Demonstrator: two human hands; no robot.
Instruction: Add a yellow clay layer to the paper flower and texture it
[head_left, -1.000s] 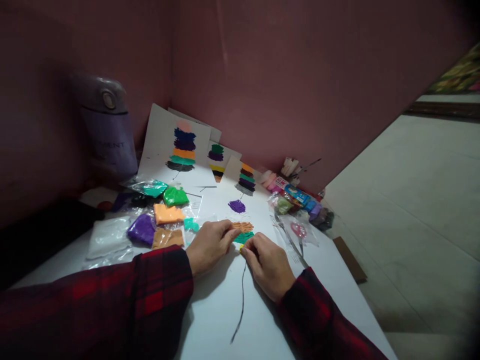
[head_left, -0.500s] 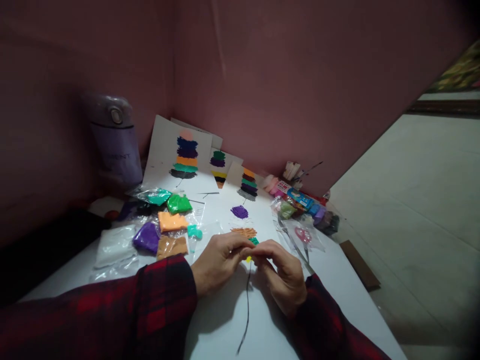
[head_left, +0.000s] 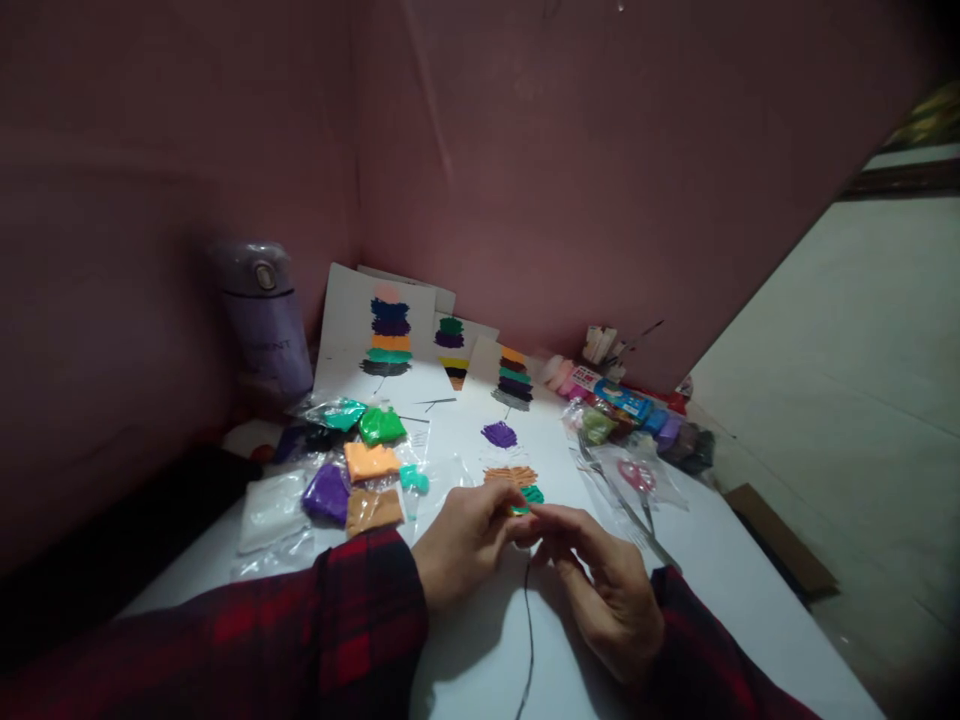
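While the left hand (head_left: 469,545) bends over the paper sheet (head_left: 553,460) with fingers curled, the right hand (head_left: 607,590) stretches its index finger to meet them, thumb lower; whether either pinches anything I cannot tell. The green clay band (head_left: 533,495) lies just beyond the fingertips, showing more of itself than half a second ago

Coloured clay packets (head_left: 382,426) mark a craft corner.

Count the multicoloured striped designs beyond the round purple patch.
3: the left design, near the lilac bottle; the middle design, partly covered; and the right design, nearest the round purple patch. More may be hidden on the rear sheet.
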